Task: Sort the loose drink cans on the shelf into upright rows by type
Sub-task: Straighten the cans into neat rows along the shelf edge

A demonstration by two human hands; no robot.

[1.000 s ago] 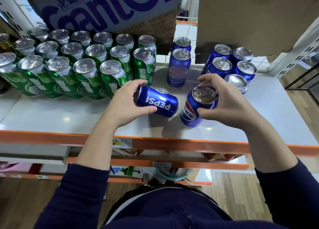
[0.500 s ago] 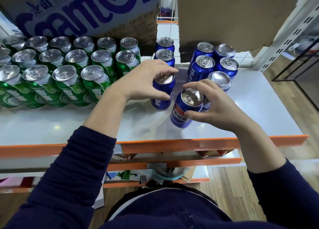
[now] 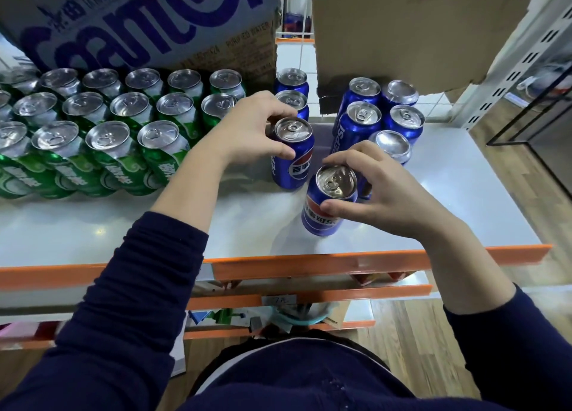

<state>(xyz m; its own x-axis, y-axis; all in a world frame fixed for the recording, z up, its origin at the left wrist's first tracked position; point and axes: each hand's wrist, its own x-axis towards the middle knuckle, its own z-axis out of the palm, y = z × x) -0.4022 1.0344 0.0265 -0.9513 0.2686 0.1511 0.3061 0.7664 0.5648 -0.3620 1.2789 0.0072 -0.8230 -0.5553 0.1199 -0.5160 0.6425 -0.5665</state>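
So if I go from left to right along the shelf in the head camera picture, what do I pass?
Green cans → left hand → farther blue can, which it grips → nearer blue can → right hand, gripping that one → white shelf post.

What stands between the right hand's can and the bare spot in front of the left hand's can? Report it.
Nothing visible. The right hand grips its blue can just right of that spot; only bare shelf lies between. The left hand holds the other blue can upright behind it.
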